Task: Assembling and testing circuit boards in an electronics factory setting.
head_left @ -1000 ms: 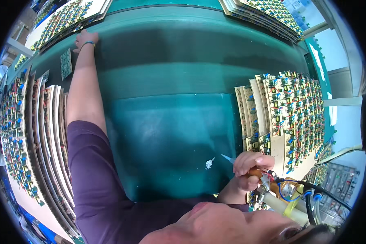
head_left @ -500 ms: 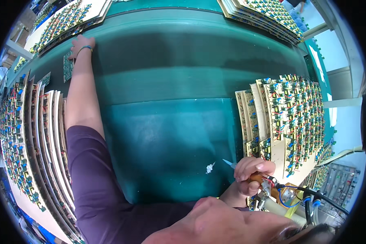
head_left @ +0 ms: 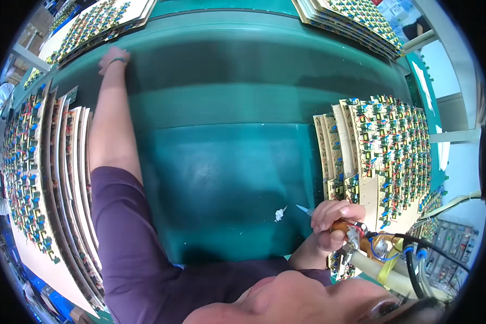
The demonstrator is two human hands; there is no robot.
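My left arm stretches far across the belt [head_left: 227,65], and my left hand [head_left: 114,58] is over its left part, near the far-left stack of boards. Its fingers are blurred, and whether they hold anything cannot be made out. At the right, my right hand [head_left: 332,218] is closed around a glue dispensing gun [head_left: 339,227] with an orange-brown grip and a pale blue pointed nozzle [head_left: 303,209]. The nozzle points left toward a small white crumpled lump [head_left: 279,214] on the green mat [head_left: 216,178]. A small green circuit board [head_left: 73,95] stands by the near-left stack.
Stacked panels with rows of small circuit assemblies stand at the near left [head_left: 27,167], right [head_left: 389,146], far left [head_left: 94,29] and far right [head_left: 356,27]. Black and blue hoses [head_left: 416,251] trail from the gun. A white frame post [head_left: 456,136] stands at the right.
The green circuit board beneath my left hand is no longer visible. That hand has shifted slightly right and its fingers look less spread. My right hand keeps its grip on the gun.
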